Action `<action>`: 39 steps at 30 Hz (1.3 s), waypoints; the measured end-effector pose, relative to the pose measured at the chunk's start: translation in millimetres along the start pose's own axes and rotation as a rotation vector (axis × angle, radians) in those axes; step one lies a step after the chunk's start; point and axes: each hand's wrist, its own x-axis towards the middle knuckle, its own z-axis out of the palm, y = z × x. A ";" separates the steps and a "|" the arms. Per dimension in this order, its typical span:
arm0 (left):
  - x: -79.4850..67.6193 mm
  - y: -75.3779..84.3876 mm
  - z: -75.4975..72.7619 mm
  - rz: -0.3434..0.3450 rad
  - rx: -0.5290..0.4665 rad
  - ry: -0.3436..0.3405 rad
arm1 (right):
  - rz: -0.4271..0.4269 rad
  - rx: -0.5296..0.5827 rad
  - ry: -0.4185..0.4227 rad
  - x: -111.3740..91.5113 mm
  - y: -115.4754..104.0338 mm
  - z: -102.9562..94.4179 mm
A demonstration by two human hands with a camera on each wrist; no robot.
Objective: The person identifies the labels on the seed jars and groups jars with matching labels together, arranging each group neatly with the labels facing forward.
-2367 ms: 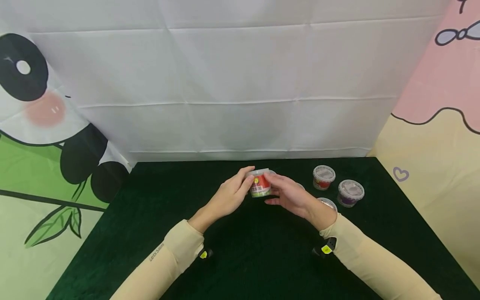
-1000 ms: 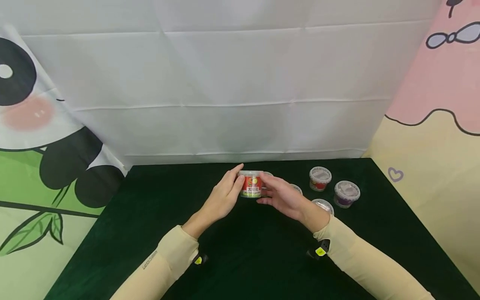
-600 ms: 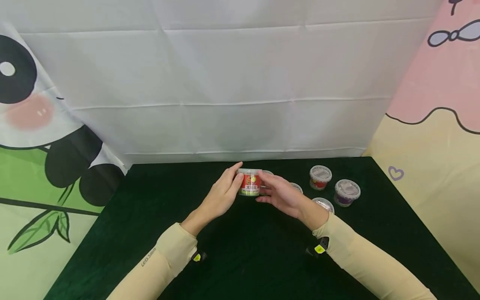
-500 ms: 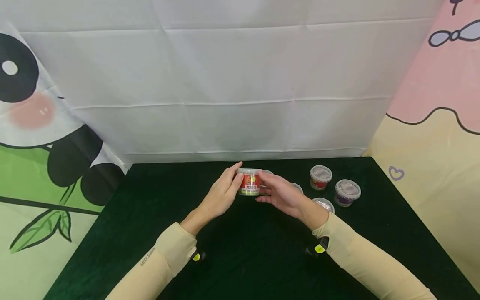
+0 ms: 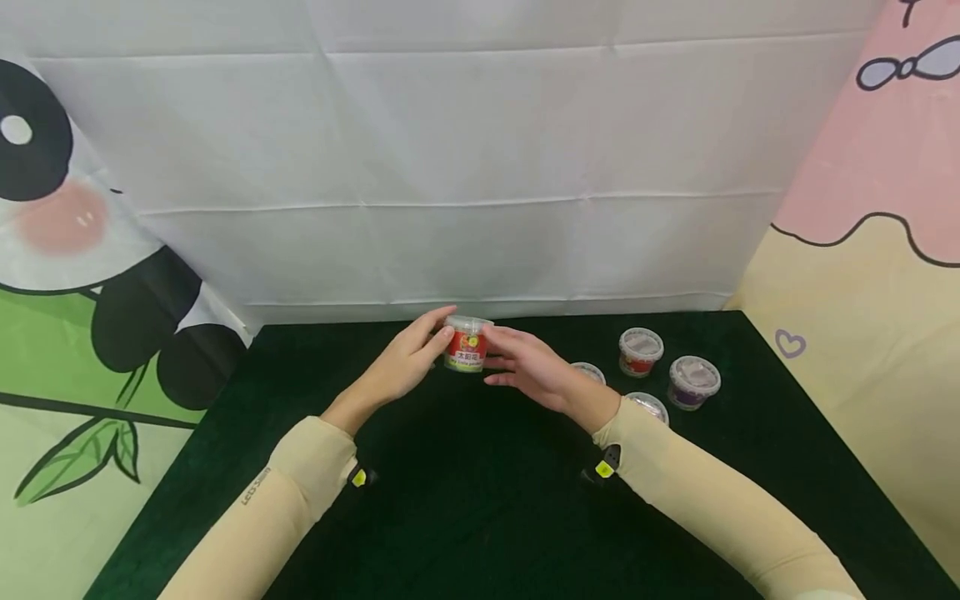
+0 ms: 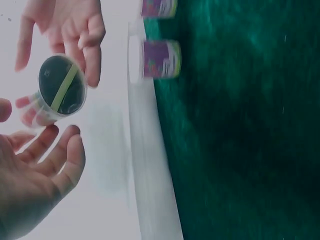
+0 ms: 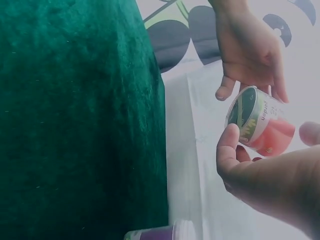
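Observation:
A small lidded plastic cup with a red and green label is held up between both hands. My left hand grips its left side, thumb at the front near the lid. On its right side, my right hand holds it near the rim, lower fingers spread. From the left wrist view, the cup's dark base with a pale green strip shows, so it is off the table. The right wrist view shows the cup tilted, with the right thumb at its base edge.
Right of the hands stand a red-labelled cup, a purple cup and two cups partly hidden by the right arm, one with a silvery lid. A dark green cloth covers the table; a white curtain hangs behind.
Both hands have moved left and upward with the cup, raising it from where it was. The cup seen behind it earlier no longer shows near the right hand.

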 end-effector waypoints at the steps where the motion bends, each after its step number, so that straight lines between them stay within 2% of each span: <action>1: 0.7 -2.4 -4.9 -0.007 -0.013 -0.011 | 0.006 -0.007 0.004 3.7 -1.2 1.9; 7: 0.3 -20.9 -29.4 -0.055 -0.039 -0.045 | 0.055 -0.064 0.043 30.2 -6.1 16.3; 10: -0.1 -36.0 -40.4 -0.082 -0.065 -0.059 | 0.069 -0.090 0.073 46.9 -5.0 25.6; 15: -5.8 -67.9 -58.1 -0.136 -0.154 -0.059 | 0.085 -0.052 0.135 77.0 6.5 43.9; 19: -15.5 -88.3 -65.2 -0.202 -0.253 -0.032 | 0.072 -0.018 0.172 95.3 19.5 59.4; 23: -19.4 -100.5 -63.5 -0.240 -0.324 -0.013 | 0.047 0.004 0.220 107.5 29.7 66.2; 28: -16.2 -112.0 -55.0 -0.260 -0.391 0.029 | 0.018 0.042 0.227 120.2 38.8 65.7; 34: -9.9 -120.0 -45.0 -0.279 -0.381 0.116 | -0.039 0.031 0.232 139.2 53.6 65.8; 39: -7.3 -128.9 -37.6 -0.327 -0.397 0.156 | -0.049 0.010 0.257 146.6 65.1 69.1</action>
